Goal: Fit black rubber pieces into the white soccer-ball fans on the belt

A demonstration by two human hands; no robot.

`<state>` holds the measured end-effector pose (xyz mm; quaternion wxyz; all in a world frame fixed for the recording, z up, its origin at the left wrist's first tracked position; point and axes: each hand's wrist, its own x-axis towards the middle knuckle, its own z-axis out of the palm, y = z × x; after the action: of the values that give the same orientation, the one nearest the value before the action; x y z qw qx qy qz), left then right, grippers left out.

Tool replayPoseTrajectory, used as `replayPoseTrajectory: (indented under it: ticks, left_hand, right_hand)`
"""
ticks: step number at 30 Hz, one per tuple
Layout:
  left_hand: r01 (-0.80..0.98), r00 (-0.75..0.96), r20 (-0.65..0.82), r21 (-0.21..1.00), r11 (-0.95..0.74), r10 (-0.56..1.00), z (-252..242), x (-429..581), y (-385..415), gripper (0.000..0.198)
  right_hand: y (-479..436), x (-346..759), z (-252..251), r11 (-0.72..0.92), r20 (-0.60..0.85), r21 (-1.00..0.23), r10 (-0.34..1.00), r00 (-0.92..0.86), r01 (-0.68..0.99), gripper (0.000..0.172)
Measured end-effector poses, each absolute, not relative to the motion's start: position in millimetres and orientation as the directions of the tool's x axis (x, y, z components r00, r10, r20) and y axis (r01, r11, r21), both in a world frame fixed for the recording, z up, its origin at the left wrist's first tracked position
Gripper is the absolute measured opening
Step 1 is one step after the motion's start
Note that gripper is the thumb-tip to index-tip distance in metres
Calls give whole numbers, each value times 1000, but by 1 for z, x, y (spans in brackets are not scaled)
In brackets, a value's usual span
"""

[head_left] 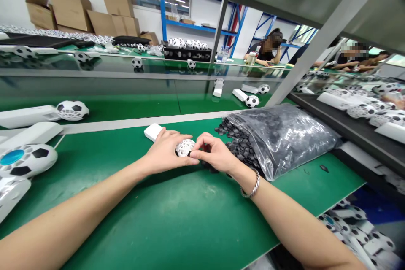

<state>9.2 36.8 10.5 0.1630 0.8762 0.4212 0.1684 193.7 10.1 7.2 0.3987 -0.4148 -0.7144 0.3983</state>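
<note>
My left hand is wrapped round a small handheld fan, with its white lattice soccer-ball head between thumb and fingers. The fan's white handle sticks out beyond the back of that hand. At the right side of the ball, my right hand has thumb and fingertips pinched together; whatever they hold is hidden. Black patches spill from the open mouth of a clear plastic bag just right of my right hand. One loose black patch lies apart on the green bench.
Finished-looking soccer-ball fans lie at the left edge. A conveyor belt runs behind the bench, carrying several fans. On the right stand a loaded black rack and a slanting metal post. Co-workers sit across the line.
</note>
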Motion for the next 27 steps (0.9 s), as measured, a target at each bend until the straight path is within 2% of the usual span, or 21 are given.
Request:
replayPoseTrajectory:
  ticks: [4,11,18,24,27]
  left_hand:
    - [679,594,156,428,-596,789,11,9,36,73]
    - [677,615,97,444,-587,783,17,8,35,77]
    - [653,633,91,472,-593,769,25,11,33,61]
    - [652,625,75,497,-573,777,26,11,30,56]
    - [658,624,66,492,-569,779,22,11,30,62]
  right_hand:
    - [9,193,7,362,247,-888,895,-370,283,14]
    - [7,190,4,327,239,-910,917,-320,256,17]
    - [7,187,-2,24,28,-1000,931,-363,-14,40]
    - [6,184,-3,73,49,-996,935,-351,53,39]
    - [17,196,-1,199,121,-957,935,-333,209,27]
